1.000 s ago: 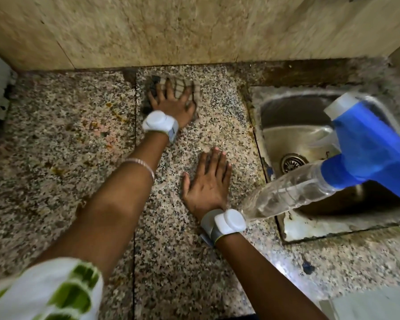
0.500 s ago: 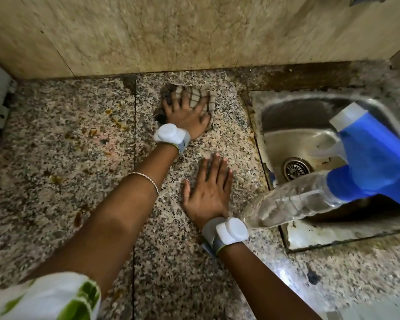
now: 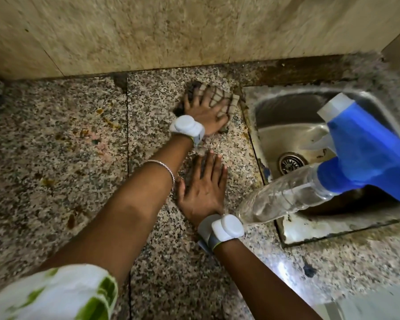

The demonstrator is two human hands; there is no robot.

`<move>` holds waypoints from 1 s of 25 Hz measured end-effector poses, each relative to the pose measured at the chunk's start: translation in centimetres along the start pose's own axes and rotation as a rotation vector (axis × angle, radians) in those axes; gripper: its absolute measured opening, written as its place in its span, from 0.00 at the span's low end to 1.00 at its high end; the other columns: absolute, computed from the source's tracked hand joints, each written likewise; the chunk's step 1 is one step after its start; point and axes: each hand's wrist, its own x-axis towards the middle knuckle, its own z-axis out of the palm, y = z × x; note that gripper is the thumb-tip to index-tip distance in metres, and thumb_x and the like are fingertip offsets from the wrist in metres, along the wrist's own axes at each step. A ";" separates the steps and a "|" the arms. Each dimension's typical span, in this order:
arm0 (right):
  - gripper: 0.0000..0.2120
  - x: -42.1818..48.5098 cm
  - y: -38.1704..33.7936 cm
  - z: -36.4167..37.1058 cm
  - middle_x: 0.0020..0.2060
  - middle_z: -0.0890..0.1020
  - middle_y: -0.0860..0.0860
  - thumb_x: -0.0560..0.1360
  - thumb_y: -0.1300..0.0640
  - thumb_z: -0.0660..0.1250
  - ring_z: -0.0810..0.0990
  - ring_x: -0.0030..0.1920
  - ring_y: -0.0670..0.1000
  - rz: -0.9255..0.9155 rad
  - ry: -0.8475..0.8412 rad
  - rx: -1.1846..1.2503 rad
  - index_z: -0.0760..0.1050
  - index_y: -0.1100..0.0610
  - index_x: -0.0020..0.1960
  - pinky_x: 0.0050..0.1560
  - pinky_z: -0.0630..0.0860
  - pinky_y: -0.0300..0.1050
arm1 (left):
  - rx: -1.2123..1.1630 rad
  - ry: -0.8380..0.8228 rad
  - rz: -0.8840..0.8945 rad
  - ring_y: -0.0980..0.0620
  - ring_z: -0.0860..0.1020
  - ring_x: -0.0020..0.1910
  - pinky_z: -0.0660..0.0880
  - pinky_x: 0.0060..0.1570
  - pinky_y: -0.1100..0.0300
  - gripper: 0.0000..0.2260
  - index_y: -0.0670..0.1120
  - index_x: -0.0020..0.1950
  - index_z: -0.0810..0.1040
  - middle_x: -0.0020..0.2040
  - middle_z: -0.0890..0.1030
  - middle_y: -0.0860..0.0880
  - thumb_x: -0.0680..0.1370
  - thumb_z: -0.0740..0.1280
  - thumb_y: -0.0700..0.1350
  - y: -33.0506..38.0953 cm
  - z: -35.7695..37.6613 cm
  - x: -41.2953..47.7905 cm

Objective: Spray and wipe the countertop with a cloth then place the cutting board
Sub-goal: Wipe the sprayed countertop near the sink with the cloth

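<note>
Your speckled granite countertop (image 3: 56, 181) has brown stains (image 3: 71, 221) on its left slab. Your left hand (image 3: 206, 113) presses a checked cloth (image 3: 231, 100) flat near the back, just beside the sink (image 3: 310, 229). Your right hand (image 3: 201, 188) lies flat nearer you, and a spray bottle (image 3: 286, 199) seems to stand at the sink's edge.

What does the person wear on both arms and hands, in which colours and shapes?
The left hand and right hand are bare, no gloves. The left wrist device and right wrist device are white, rounded pods on grey bands. A thin silver bangle circles the left forearm. A white sleeve with green patches covers the left upper arm; the right arm shows no sleeve.
</note>
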 end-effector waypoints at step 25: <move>0.30 -14.5 5.9 -0.5 0.70 0.67 0.62 0.78 0.44 0.49 0.64 0.71 0.62 -0.214 0.031 -0.068 0.65 0.63 0.70 0.70 0.54 0.58 | 0.018 0.009 -0.251 0.37 0.40 0.75 0.39 0.70 0.33 0.27 0.63 0.75 0.44 0.78 0.41 0.47 0.78 0.46 0.65 0.2 4.4 -20.7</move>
